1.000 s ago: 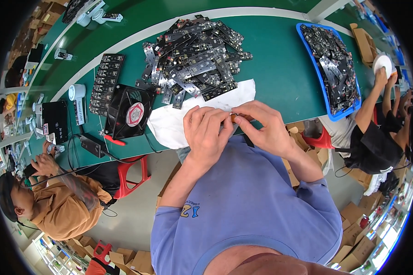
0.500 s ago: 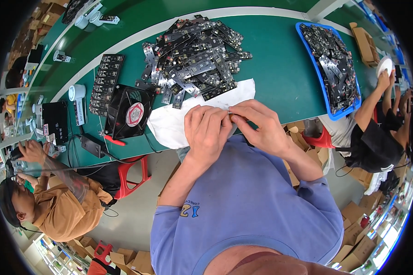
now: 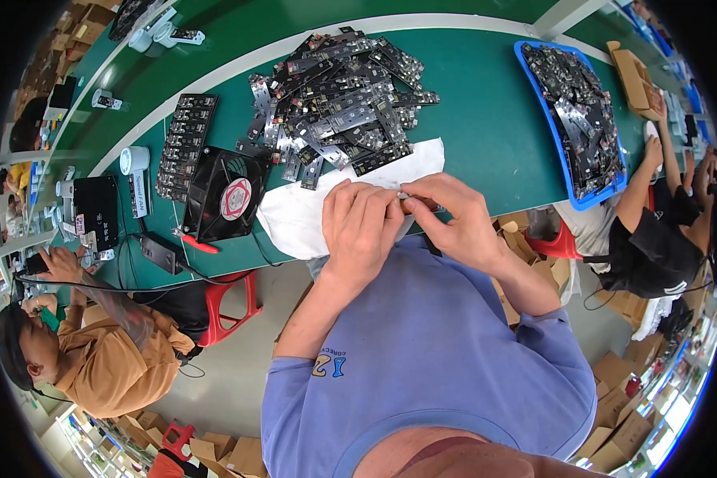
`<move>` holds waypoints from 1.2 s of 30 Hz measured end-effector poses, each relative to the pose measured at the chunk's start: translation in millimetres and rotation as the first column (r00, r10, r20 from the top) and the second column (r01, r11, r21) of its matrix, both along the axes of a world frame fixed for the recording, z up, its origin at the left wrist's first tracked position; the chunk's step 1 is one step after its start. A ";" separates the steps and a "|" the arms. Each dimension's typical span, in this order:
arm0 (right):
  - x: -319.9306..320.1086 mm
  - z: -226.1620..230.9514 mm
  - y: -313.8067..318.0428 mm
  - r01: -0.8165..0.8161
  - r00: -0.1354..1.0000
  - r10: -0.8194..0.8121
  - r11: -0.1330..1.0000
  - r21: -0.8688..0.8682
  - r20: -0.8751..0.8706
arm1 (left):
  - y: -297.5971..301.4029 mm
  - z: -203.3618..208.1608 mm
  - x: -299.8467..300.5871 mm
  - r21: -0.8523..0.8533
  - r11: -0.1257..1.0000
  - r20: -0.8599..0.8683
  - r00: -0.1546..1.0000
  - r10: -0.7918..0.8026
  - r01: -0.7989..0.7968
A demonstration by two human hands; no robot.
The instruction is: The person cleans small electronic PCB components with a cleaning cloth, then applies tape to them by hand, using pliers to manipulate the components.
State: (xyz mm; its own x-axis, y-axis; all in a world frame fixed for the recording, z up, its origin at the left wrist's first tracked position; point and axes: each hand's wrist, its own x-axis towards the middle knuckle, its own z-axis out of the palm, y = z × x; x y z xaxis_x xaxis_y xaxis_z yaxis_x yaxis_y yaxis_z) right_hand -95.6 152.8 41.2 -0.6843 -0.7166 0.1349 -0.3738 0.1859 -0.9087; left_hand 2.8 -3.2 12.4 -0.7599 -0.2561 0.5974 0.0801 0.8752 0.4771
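Note:
My left hand (image 3: 358, 227) and my right hand (image 3: 454, 211) meet at the table's near edge, over a white cloth (image 3: 291, 215). Both are closed, thumbs and fingertips pinched together around a small thing. Only a whitish bit (image 3: 402, 193) of it shows between the fingertips, so its kind cannot be made out. Just beyond the cloth lies a large heap of narrow black circuit boards (image 3: 346, 111), some overlapping the cloth's far edge.
Left of the cloth stand a black square fan (image 3: 227, 195), red-handled pliers (image 3: 197, 244), a black power adapter (image 3: 161, 253) and a joined panel of boards (image 3: 186, 147). A blue tray (image 3: 566, 171) full of boards is at right. Co-workers sit on both sides.
My right fingers have shifted slightly, and a bit more of the small thing shows. At right, a co-worker's hands have moved with a white round thing; the left co-worker's hand moved slightly.

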 end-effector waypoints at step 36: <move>-14.5 -11.9 -4.8 -0.169 0.910 0.151 0.986 -0.013 -0.387 | 4.0 1.0 6.5 0.090 0.996 0.045 0.999 -0.028 0.024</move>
State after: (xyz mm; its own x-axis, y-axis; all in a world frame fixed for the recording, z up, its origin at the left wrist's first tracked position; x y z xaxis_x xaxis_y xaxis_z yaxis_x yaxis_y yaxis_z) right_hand -110.2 147.9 29.3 -0.4503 -0.7989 0.3987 -0.7160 0.0563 -0.6958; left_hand 9.3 0.8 13.5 -0.7929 -0.2870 0.5375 0.0784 0.8267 0.5571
